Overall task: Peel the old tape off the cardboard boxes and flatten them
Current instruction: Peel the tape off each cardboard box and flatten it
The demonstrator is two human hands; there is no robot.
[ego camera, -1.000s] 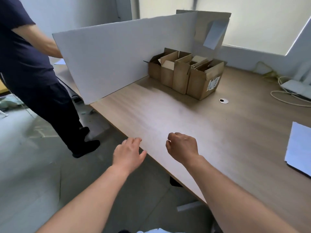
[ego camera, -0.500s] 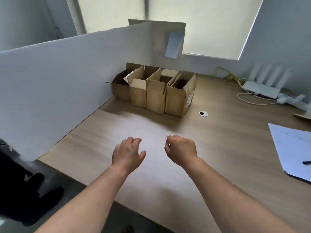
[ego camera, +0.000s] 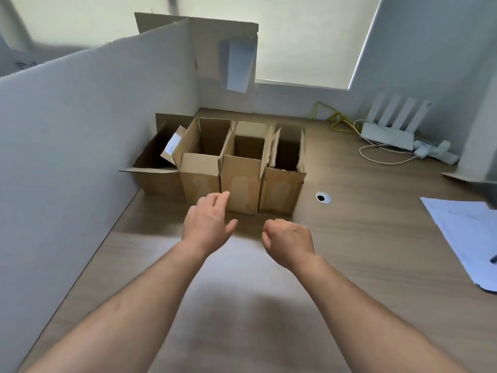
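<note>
Several open brown cardboard boxes stand side by side on the wooden table [ego camera: 376, 238], flaps up. The leftmost box [ego camera: 158, 179] has a white label on an inner flap. Beside it stand a second box [ego camera: 200, 181], a third box [ego camera: 242, 189] and the rightmost box [ego camera: 282, 189]. My left hand [ego camera: 207, 222] is stretched out with fingers apart, its fingertips just in front of the seam between the second and third boxes, holding nothing. My right hand [ego camera: 289, 242] hangs over the table with fingers curled in, empty, a short way in front of the rightmost box.
A tall white partition board [ego camera: 80, 146] runs along the table's left edge, with brown cardboard [ego camera: 223, 49] standing behind the boxes. A round cable hole [ego camera: 323, 197] lies right of the boxes. White papers [ego camera: 468, 238] lie at right; a router [ego camera: 387, 135] and cables sit at back right.
The view has moved in toward the boxes and the other person has dropped out of sight. My left hand has reached forward and spread its fingers near the boxes; my right hand stays curled.
</note>
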